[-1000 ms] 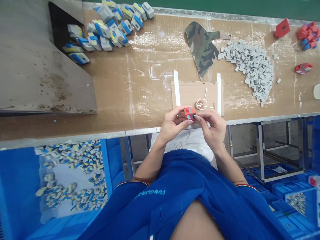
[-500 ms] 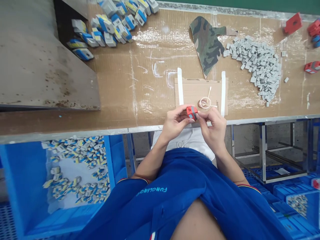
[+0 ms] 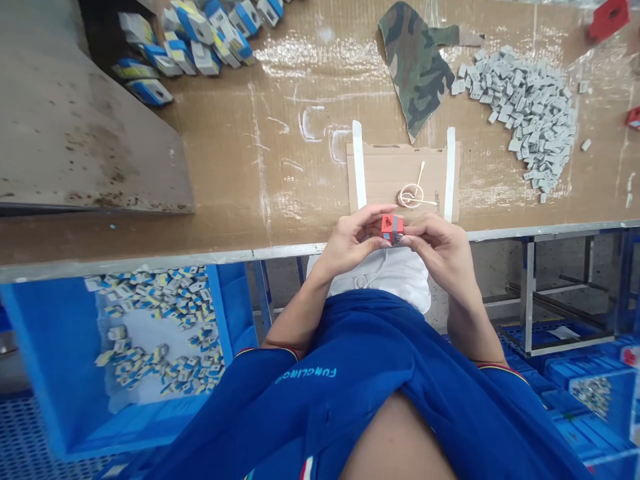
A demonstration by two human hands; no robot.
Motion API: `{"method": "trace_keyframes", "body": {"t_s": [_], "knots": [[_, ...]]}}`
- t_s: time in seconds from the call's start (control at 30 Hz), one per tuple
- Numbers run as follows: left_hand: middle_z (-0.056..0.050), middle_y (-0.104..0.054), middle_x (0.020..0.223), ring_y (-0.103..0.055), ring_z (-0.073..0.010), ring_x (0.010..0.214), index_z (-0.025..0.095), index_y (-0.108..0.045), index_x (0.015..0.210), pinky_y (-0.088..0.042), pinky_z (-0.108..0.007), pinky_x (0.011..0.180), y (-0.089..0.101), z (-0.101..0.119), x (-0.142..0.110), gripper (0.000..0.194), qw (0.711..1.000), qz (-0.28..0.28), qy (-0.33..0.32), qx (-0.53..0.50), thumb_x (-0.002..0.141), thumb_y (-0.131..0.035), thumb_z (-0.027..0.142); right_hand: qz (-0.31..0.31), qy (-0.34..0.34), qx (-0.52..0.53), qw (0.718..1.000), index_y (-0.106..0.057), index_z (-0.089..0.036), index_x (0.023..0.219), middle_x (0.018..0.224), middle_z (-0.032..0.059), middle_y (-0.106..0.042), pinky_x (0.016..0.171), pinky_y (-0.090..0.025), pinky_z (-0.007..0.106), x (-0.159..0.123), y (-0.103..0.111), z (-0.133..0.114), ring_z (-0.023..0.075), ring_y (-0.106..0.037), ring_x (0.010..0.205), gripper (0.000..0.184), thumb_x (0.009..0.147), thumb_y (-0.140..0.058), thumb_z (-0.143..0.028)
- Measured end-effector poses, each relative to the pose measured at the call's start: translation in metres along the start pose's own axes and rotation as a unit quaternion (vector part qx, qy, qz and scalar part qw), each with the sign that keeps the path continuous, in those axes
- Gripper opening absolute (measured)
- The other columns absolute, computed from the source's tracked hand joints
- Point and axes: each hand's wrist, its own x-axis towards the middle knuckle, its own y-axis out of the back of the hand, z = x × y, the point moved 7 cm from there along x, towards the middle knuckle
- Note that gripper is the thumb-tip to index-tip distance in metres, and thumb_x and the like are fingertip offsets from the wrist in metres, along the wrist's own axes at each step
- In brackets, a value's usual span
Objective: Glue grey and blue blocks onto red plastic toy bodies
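Note:
A small red and grey toy vehicle part [image 3: 391, 228] is between my two hands, just over the table's front edge. My left hand [image 3: 350, 241] grips it from the left, thumb below and fingers above. From the right, my right hand [image 3: 440, 248] pinches at its grey side; whether a smaller piece sits in those fingertips I cannot make out. Just beyond lies a small round cup [image 3: 410, 195] with cotton swabs [image 3: 421, 175] in or across it. It stands on a cardboard sheet [image 3: 385, 175] held by white tape strips [image 3: 359, 163].
A pile of small grey pieces [image 3: 540, 120] lies right, beside camouflage cloth [image 3: 417, 70]. White, blue and yellow toy bodies [image 3: 200, 40] lie back left near a metal housing [image 3: 100, 133]. A blue crate [image 3: 45, 360] holds more below. A red part [image 3: 609, 20] is far right.
The red part has turned in my fingers and shifted slightly right. My right hand has moved a little right and changed its pinch. The whole view has tilted downward somewhat.

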Motion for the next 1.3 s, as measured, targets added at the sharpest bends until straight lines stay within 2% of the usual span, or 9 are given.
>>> {"method": "trace_keyframes", "body": {"t_s": [0.13, 0.23, 0.43, 0.57, 0.8, 1.0, 1.17, 1.3], "knots": [[-0.009, -0.082, 0.109, -0.079, -0.0194, 0.101, 0.019, -0.074, 0.127, -0.064, -0.027, 0.09, -0.001, -0.001, -0.001, 0.045, 1.0, -0.01, 0.002, -0.004, 0.085, -0.086, 0.03, -0.053, 0.003, -0.024, 0.998, -0.072, -0.022, 0.077, 0.075, -0.0013, -0.07, 0.064, -0.046, 0.029, 0.003, 0.001, 0.001, 0.0139, -0.061, 0.069, 0.013, 0.088, -0.078, -0.022], [-0.01, -0.081, 0.111, -0.078, -0.0193, 0.098, 0.017, -0.076, 0.124, -0.063, -0.026, 0.088, -0.001, 0.0, -0.001, 0.043, 0.999, -0.018, 0.001, 0.035, 0.085, -0.086, 0.032, -0.071, 0.003, -0.037, 0.997, -0.068, -0.021, 0.074, 0.071, -0.0022, -0.066, 0.063, -0.043, 0.029, 0.003, -0.002, 0.002, 0.0129, -0.058, 0.066, 0.017, 0.089, -0.076, -0.021], [-0.011, -0.081, 0.114, -0.077, -0.0197, 0.099, 0.018, -0.077, 0.126, -0.061, -0.026, 0.086, 0.001, 0.007, -0.002, 0.039, 0.992, -0.019, -0.024, 0.121, 0.088, -0.081, 0.03, -0.03, 0.009, -0.055, 0.998, -0.062, -0.022, 0.075, 0.071, -0.0029, -0.06, 0.061, -0.044, 0.029, -0.005, -0.006, 0.01, 0.0137, -0.055, 0.065, 0.018, 0.091, -0.069, -0.019], [-0.009, -0.081, 0.112, -0.077, -0.0181, 0.093, 0.02, -0.077, 0.126, -0.062, -0.026, 0.083, -0.001, 0.011, 0.0, 0.037, 0.986, -0.036, -0.041, 0.16, 0.089, -0.079, 0.026, -0.031, 0.044, -0.091, 0.994, -0.063, -0.023, 0.08, 0.075, -0.0015, -0.063, 0.063, -0.045, 0.03, -0.01, -0.005, 0.006, 0.0148, -0.058, 0.068, 0.016, 0.095, -0.067, -0.02], [-0.009, -0.08, 0.113, -0.077, -0.017, 0.091, 0.021, -0.074, 0.133, -0.064, -0.024, 0.081, -0.002, 0.01, 0.002, 0.046, 0.987, -0.038, -0.033, 0.151, 0.091, -0.08, 0.036, -0.013, 0.095, -0.158, 0.983, -0.059, -0.024, 0.084, 0.078, -0.0004, -0.061, 0.063, -0.041, 0.03, -0.017, -0.003, -0.003, 0.015, -0.053, 0.069, 0.018, 0.101, -0.063, -0.026], [-0.01, -0.081, 0.112, -0.078, -0.0192, 0.094, 0.019, -0.078, 0.126, -0.064, -0.027, 0.085, -0.001, 0.007, 0.001, 0.04, 0.993, -0.049, -0.019, 0.109, 0.089, -0.081, 0.035, -0.012, 0.135, -0.172, 0.976, -0.048, -0.024, 0.078, 0.074, -0.0022, -0.052, 0.059, -0.034, 0.03, -0.016, -0.012, -0.007, 0.0138, -0.047, 0.066, 0.026, 0.101, -0.059, -0.019], [-0.009, -0.081, 0.107, -0.075, -0.0191, 0.093, 0.019, -0.078, 0.122, -0.062, -0.028, 0.083, 0.002, 0.01, 0.001, 0.038, 0.987, -0.03, -0.039, 0.151, 0.088, -0.082, 0.036, 0.016, 0.127, -0.175, 0.976, -0.045, -0.025, 0.077, 0.072, -0.0028, -0.048, 0.06, -0.032, 0.031, -0.016, -0.017, -0.004, 0.0143, -0.045, 0.065, 0.027, 0.1, -0.056, -0.017], [-0.008, -0.08, 0.106, -0.074, -0.0169, 0.088, 0.019, -0.078, 0.122, -0.061, -0.025, 0.079, -0.002, 0.013, 0.0, 0.035, 0.982, -0.031, -0.057, 0.179, 0.089, -0.081, 0.031, 0.02, 0.125, -0.198, 0.972, -0.05, -0.025, 0.079, 0.074, -0.0022, -0.05, 0.062, -0.034, 0.031, -0.02, -0.014, -0.002, 0.0149, -0.048, 0.067, 0.024, 0.101, -0.056, -0.017]]}}
